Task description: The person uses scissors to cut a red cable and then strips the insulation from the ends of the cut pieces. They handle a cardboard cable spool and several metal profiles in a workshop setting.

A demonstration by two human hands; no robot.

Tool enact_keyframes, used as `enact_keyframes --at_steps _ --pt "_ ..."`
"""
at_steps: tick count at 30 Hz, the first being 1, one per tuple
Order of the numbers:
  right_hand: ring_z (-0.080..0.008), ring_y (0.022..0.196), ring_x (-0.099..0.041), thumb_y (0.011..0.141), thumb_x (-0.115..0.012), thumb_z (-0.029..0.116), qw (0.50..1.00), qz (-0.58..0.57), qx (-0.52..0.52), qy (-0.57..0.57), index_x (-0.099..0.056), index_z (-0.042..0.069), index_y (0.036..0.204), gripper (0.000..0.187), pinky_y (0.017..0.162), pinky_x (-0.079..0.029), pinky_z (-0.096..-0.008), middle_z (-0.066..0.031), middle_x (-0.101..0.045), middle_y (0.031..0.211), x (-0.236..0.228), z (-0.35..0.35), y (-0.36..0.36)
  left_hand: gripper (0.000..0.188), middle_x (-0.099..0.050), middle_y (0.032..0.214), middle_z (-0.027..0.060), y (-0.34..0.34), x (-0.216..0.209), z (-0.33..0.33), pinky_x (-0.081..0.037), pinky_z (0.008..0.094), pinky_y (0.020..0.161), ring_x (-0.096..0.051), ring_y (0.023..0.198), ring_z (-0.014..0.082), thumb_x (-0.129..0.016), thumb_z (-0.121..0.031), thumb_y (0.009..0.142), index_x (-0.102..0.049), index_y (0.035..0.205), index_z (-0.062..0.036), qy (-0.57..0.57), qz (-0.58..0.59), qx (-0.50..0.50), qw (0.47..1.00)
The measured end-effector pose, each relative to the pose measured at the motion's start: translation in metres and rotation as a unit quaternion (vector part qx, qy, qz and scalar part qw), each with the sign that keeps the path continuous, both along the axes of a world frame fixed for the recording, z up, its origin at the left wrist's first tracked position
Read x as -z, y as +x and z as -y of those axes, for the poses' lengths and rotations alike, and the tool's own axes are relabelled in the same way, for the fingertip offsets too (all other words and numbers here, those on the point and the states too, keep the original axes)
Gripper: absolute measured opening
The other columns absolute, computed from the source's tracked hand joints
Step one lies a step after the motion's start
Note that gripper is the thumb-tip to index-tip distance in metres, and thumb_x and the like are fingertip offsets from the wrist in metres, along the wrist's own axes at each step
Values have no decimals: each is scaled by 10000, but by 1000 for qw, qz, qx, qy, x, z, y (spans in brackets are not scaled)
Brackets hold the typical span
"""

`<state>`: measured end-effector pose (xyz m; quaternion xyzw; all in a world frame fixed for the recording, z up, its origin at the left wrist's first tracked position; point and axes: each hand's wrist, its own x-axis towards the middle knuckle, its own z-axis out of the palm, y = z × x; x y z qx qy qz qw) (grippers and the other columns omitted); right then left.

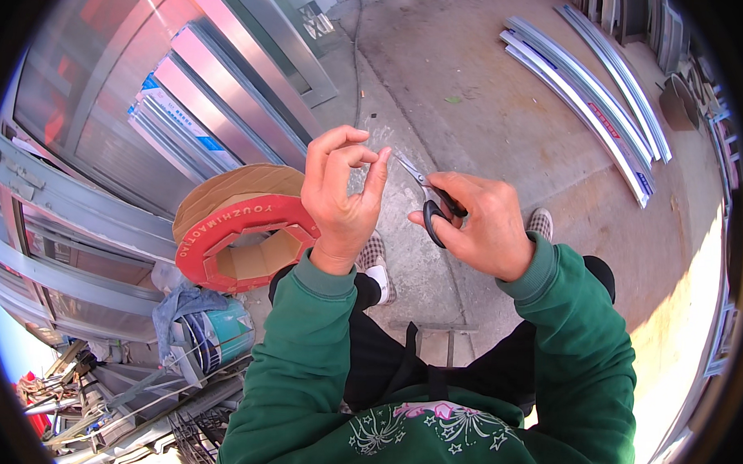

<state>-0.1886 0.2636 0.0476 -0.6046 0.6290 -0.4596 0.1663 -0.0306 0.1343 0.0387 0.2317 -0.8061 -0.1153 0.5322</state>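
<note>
My right hand [490, 224] grips a pair of scissors [423, 182] with black handles, thumb and fingers at the loops. Their metal blades point up and left toward the fingertips of my left hand [344, 190]. That hand is raised with thumb and index finger pinched together; whatever lies between them is too small to make out. Both hands are in front of my body, above the concrete floor. Beside my left wrist stands a large cardboard reel [199, 246] with a red face and a hollow centre.
Wrapped metal profiles [208, 104] lean at the left by framed panels. Long strips [585, 100] lie on the floor at the far right. A teal and white bucket [225, 333] with a blue cloth [176, 307] stands lower left, near scrap metal [111, 411]. A cable [357, 60] runs along the floor.
</note>
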Motion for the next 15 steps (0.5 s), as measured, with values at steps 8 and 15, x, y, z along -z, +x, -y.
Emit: enact_keyframes --at_steps 8,15 --pt "-260 576 -645 820 -852 230 1000 -17 6 -25 -730 39 1047 320 529 -476 -373 -100 -679 745 0 0 1 271 -661 1079 101 -5 -3 -2 -572 319 720 -680 856 213 -878 61 742 -662 873 -37 -47 -3 -5 999" --pt "-277 553 -623 822 -848 222 995 65 -17 78 -729 13 998 298 519 -456 -377 -118 -649 690 -4 -2 -2 250 -657 1103 106 -4 0 -5 -561 334 795 -670 903 222 -869 44 786 -643 868 -23 -22 -16 -2 1000"
